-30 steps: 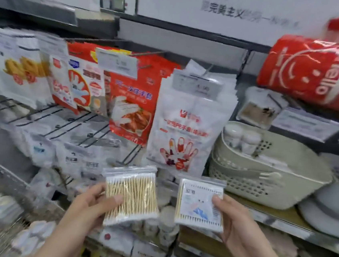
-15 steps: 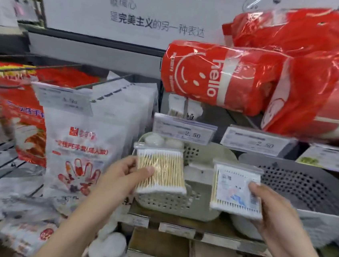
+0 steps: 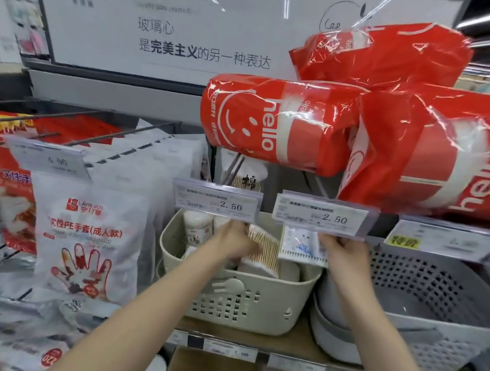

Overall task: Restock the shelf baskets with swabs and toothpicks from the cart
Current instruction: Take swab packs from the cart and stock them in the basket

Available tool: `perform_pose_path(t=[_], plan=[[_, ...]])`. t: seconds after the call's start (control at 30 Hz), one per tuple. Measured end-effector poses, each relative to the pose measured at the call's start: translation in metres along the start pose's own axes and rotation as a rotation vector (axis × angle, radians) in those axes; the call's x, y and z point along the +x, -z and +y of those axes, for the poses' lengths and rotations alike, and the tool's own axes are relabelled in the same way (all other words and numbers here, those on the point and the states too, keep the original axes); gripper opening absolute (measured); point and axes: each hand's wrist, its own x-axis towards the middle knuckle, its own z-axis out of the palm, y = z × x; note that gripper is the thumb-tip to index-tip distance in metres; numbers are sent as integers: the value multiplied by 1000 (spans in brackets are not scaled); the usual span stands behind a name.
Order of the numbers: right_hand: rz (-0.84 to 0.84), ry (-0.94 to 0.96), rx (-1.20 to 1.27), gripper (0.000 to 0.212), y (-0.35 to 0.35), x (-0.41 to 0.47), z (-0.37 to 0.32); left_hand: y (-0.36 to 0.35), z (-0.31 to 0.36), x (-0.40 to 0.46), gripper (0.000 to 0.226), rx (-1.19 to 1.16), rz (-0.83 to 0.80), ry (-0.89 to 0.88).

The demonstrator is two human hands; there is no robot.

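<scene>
Our left hand (image 3: 236,242) grips a wooden-stick swab pack (image 3: 263,255) over the beige basket (image 3: 237,302); just right of it, our right hand (image 3: 344,253) pinches a printed swab pack (image 3: 301,245), seemingly above the basket's rim.

price tags (image 3: 217,202) hid the tops of both swab packs (image 3: 304,246); left fingers (image 3: 240,230) blurred; grey basket (image 3: 437,296) ran off the right edge.

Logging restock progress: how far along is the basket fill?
Done: beige basket already holds tubs. In hand: left hand lowers a wooden-stick swab pack into it; right hand holds a labelled swab pack at its right rim. Left: releasing both; the grey basket looks empty.
</scene>
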Motion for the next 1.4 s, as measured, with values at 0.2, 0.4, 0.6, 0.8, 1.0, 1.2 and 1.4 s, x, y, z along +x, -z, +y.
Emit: perform_pose_path(t=[0.2,0.4,0.6,0.8,1.0,1.2,1.4], plan=[[-9,10,-72,19,2,8,8,-17,0,27,28,-6,-2,121],[-200,-153,-474,13,-2,18,-2,-27,-5,40,23,87,77,154],[-409,-249,-665,21,-16,26,-5,-28,-5,40,22,81,152,183],[-540,-319,-1054,49,-34,29,-10,-24,-5,40,27,-35,-19,309],[-765,-339,-1332,35,-51,31,-10,-22,-2,36,21,-53,-18,327],[-939,-234,-1697,40,-65,23,-17,-24,-3,37,19,21,43,239],[-1068,-272,-1794,35,-67,23,-23,-23,-4,38,17,45,61,183]])
